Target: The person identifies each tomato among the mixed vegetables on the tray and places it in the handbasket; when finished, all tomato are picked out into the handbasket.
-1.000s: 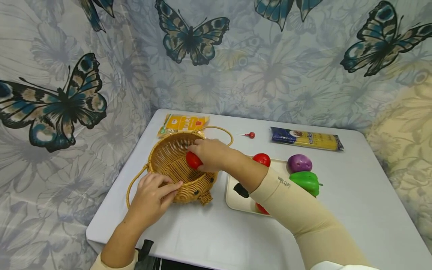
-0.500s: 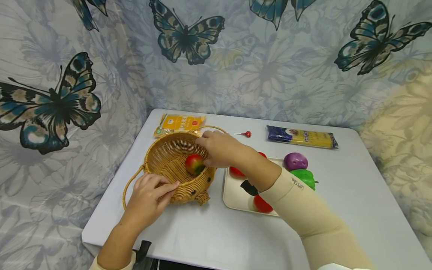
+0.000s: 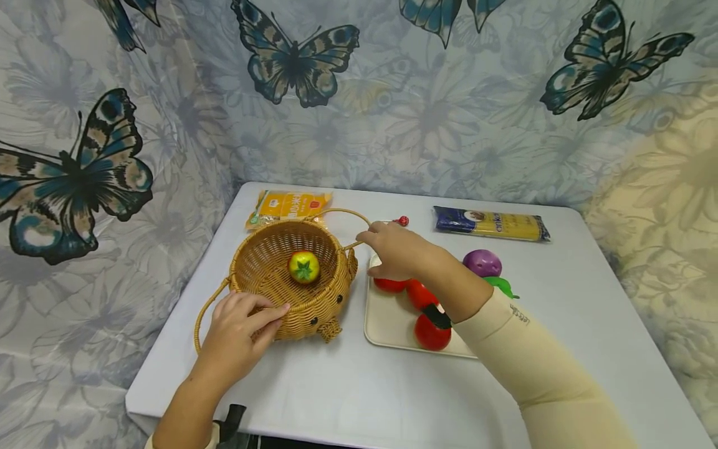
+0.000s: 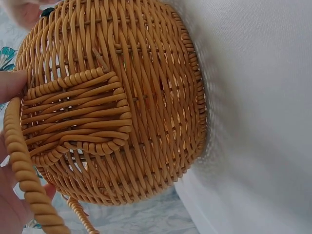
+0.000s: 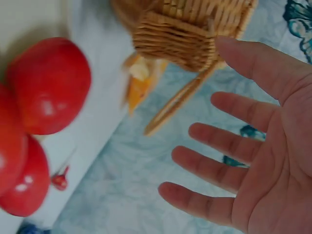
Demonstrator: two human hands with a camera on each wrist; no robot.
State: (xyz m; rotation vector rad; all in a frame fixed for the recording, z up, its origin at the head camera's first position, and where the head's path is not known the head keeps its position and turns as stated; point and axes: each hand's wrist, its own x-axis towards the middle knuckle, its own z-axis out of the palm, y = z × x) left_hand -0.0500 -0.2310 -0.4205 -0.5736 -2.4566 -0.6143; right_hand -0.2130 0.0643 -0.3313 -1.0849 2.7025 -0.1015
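A round wicker basket (image 3: 305,318) with two loop handles stands on the table, one red and yellow-green fruit (image 3: 303,267) with a star-shaped green top inside it. My left hand (image 3: 241,327) holds the basket's near left rim. In the left wrist view, the thumb and fingers lie at the rim around the handle, close against the basket's woven wall (image 4: 161,97). To the right of the basket, over the tray's far left corner, my right hand (image 3: 401,252) hangs with nothing in it. Its fingers are spread apart in the right wrist view, the thumb overlapping the basket.
A cream tray (image 3: 387,324) holds several red round fruits (image 3: 432,333), partly hidden by my right arm. Beyond lie a purple vegetable (image 3: 482,263) and a green pepper (image 3: 502,287). Farther back are a yellow bag (image 3: 288,206), a small red-handled item (image 3: 402,221) and a pasta packet (image 3: 490,224).
My right hand lets go of the fruit inside the basket and moves out to the right. The fruit rolls so its green top shows. My left hand stays on the rim.
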